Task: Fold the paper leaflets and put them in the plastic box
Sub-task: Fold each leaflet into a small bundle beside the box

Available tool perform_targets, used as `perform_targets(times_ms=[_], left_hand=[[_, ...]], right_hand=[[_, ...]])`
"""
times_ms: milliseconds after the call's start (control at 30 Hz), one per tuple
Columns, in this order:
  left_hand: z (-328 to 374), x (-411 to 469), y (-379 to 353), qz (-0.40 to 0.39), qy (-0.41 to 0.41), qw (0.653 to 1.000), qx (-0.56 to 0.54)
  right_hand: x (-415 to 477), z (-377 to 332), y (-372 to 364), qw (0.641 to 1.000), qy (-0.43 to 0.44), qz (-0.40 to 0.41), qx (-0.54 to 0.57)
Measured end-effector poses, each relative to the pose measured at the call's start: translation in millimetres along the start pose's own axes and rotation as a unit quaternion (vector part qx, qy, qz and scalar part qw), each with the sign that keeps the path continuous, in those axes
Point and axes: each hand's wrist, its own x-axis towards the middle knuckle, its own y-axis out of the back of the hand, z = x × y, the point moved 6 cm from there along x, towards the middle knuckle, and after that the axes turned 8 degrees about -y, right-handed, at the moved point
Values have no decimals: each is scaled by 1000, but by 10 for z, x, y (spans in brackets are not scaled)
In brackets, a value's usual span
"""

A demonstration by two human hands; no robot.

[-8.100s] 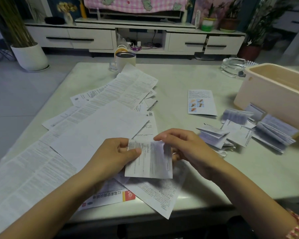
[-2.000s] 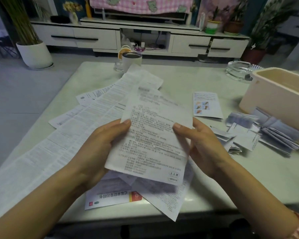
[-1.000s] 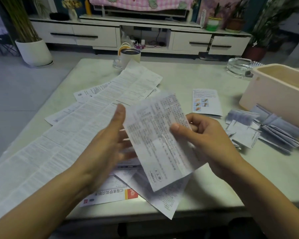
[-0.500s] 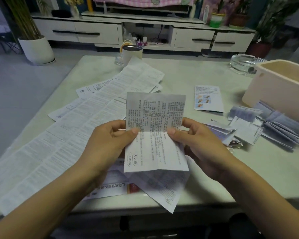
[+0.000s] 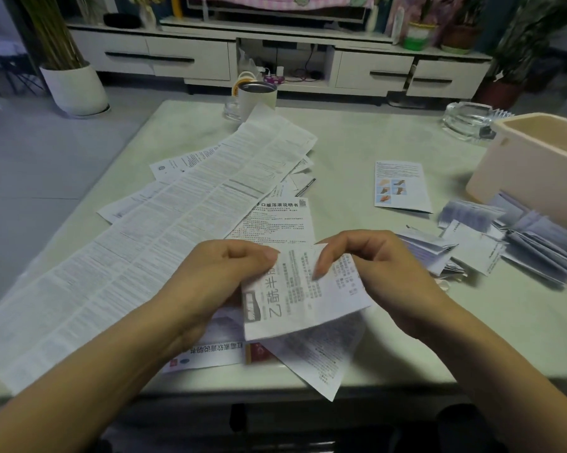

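Head view, folding stage. The left hand [image 5: 223,276] and the right hand [image 5: 383,273] hold one partly folded leaflet [image 5: 301,299] just above the near edge of the table [image 5: 357,135]. Each hand pinches the upper part of the sheet between thumb and curled fingers, so both grips are clamped on the paper. The sheet is tilted, its large printed heading faces up, and its lower edge hangs free. The step in hand appears to be a further fold of this sheet.

Done, as far as can be seen: a heap of folded leaflets [image 5: 504,243] lies on the table against the near wall of the plastic box [image 5: 537,165], outside it. Only part of the box's inside shows, and whether anything lies in it cannot be told.

Left to do: a long unfolded leaflet [image 5: 177,243] runs diagonally across the left half of the table, with several other flat sheets under and beside it. A headed sheet [image 5: 275,220] lies just beyond the hands, a red-cornered sheet [image 5: 210,354] and a plain sheet [image 5: 321,361] lie beneath them, and an illustrated leaflet [image 5: 399,188] lies apart, nearer the box. By this count folding is roughly half done and boxing seems not yet begun.

At the far edge stand a mug [image 5: 257,99] and a glass ashtray [image 5: 468,117]
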Motion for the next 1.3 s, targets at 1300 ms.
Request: perform_targets(times_ms=[1300], left_hand=[[24, -156, -372, -178, -93, 976, 86]], right_hand=[[15, 21, 7, 993, 81, 83, 4]])
